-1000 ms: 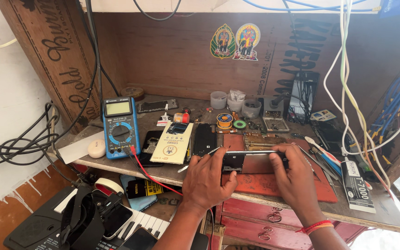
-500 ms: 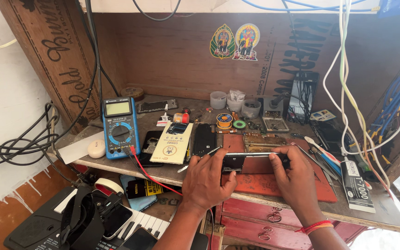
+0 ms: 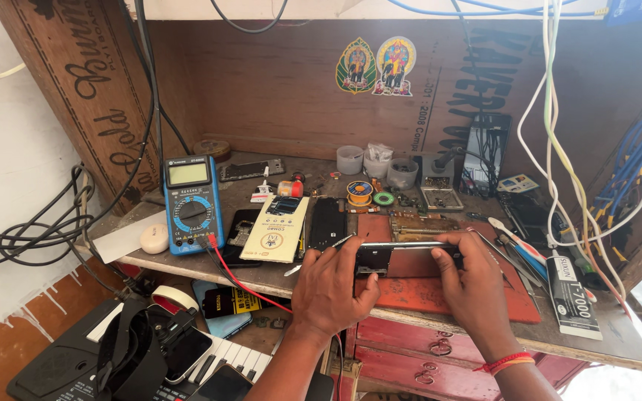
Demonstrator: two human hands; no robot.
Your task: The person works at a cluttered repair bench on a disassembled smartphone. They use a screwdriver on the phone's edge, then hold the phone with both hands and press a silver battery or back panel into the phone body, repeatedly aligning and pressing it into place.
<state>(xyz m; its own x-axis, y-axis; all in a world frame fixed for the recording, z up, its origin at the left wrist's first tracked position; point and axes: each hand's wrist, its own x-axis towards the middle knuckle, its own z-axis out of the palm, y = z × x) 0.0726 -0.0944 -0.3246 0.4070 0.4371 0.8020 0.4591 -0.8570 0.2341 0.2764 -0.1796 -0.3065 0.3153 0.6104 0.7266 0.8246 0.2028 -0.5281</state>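
I see both hands on a phone (image 3: 409, 254) held edge-up over the red mat (image 3: 455, 293), centre of bench. Left hand (image 3: 334, 286) grips the phone's left end, fingers curled over the top edge, thumb on the near face. Right hand (image 3: 472, 278) pinches the right end, fingertips on top, thumb below. A thin tool (image 3: 319, 255) sticks out at 10 o'clock from my left hand; can't tell if the fingers hold it or it just lies on the bench.

From the phone:
- 9 o'clock: cream box (image 3: 278, 229), black phone part (image 3: 328, 221) just beside it, then blue multimeter (image 3: 192, 204) with red lead (image 3: 243, 282) trailing to 6 o'clock.
- 12 o'clock: solder spool (image 3: 360, 190), three small cups (image 3: 377, 160) against the back wall.
- 3 o'clock: glue tube (image 3: 572, 295), near the bench edge, tweezers-type tools (image 3: 518, 241) between it and my right hand.
- 7 o'clock, below the bench: tape roll (image 3: 174, 298), dark phones (image 3: 187, 355).

Red band (image 3: 507, 362) on my right wrist.
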